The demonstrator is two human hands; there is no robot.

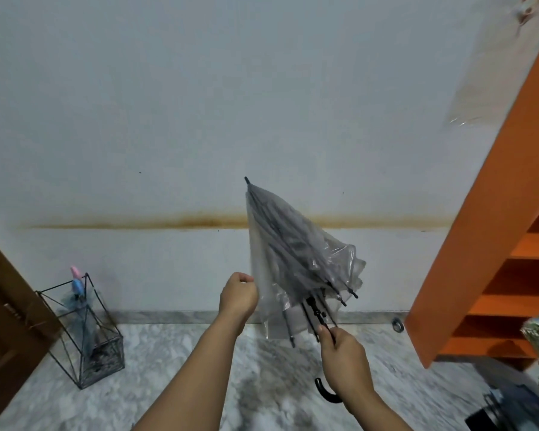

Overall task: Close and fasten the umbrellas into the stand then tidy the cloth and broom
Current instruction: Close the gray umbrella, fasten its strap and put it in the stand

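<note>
A clear plastic umbrella (296,253) with black ribs is folded down but loose, its tip pointing up at the wall. My right hand (343,353) grips its black shaft just above the curved handle (325,391). My left hand (238,295) pinches the edge of the clear canopy at its left side. A black wire umbrella stand (86,337) sits on the floor at the left, holding a closed bluish umbrella with pink and blue handles (77,283).
An orange shelf unit (492,244) stands at the right. A brown wooden door (3,321) is at the left edge. Dark objects (511,412) lie on the marble floor at the lower right. The wall is right behind the umbrella.
</note>
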